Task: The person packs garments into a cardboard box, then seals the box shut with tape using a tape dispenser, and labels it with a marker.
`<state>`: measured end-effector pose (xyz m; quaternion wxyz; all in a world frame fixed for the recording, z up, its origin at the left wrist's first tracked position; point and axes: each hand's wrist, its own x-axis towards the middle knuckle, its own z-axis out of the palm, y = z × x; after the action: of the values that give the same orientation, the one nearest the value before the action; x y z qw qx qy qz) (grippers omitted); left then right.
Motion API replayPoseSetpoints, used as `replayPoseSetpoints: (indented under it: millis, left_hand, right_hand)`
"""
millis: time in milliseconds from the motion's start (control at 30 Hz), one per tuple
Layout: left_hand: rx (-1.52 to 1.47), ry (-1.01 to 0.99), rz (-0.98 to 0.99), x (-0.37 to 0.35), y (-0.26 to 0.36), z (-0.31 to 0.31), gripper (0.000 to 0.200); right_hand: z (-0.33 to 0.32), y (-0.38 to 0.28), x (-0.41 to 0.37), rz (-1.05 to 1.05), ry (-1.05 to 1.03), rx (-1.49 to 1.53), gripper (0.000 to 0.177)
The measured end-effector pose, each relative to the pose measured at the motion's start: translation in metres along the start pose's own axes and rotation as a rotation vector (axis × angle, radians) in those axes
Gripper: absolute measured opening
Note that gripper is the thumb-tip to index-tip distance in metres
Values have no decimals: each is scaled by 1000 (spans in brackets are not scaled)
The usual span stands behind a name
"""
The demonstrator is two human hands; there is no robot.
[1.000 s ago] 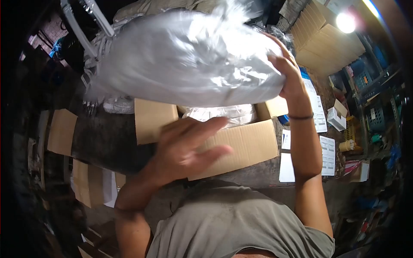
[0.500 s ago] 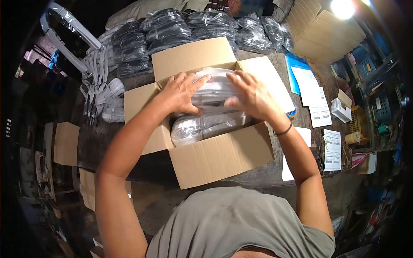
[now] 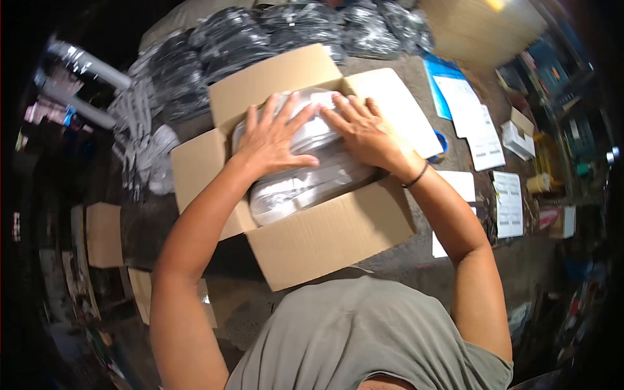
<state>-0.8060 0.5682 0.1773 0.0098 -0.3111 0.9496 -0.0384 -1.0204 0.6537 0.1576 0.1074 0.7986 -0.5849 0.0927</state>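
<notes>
A cardboard box (image 3: 331,234) stands on the table with its flaps folded outward. Inside lie white bundles in clear plastic, one toward the back (image 3: 312,136) and one nearer the front (image 3: 286,197). My left hand (image 3: 273,140) is spread flat over the left part of the back bundle, thumb pointing right. On its right part rests my right hand (image 3: 367,133), fingers stretched out and palm down. Both hands cover much of the back bundle, and neither is closed around anything. The bottom of the box is hidden.
Dark plastic-wrapped bundles (image 3: 234,49) are piled along the back. Pale straps (image 3: 133,143) lie to the left. Printed sheets (image 3: 509,205), a blue folder (image 3: 437,88) and a blue tape roll (image 3: 441,144) are on the right, with a small white box (image 3: 518,142) beyond.
My hands have flattened onto the back bundle, fingers more spread and closer together. The back bundle sits lower and flatter in the box. The whole view has shifted slightly.
</notes>
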Motion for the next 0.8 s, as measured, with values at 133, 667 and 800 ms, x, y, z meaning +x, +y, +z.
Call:
replayPoseSetpoints:
  millis: [133,667,800]
  left_hand:
    - [-4,89,140,6,-2,6,102]
    - [-161,49,-41,43,21,16,76]
    - [-135,-20,-193,39,28,11,80]
  right_hand:
    - [-47,19,-36,-27,136,435,64]
    - [63,154,-499,1609,-236,44,45]
    - [99,177,-540,1539,-380,-211,59]
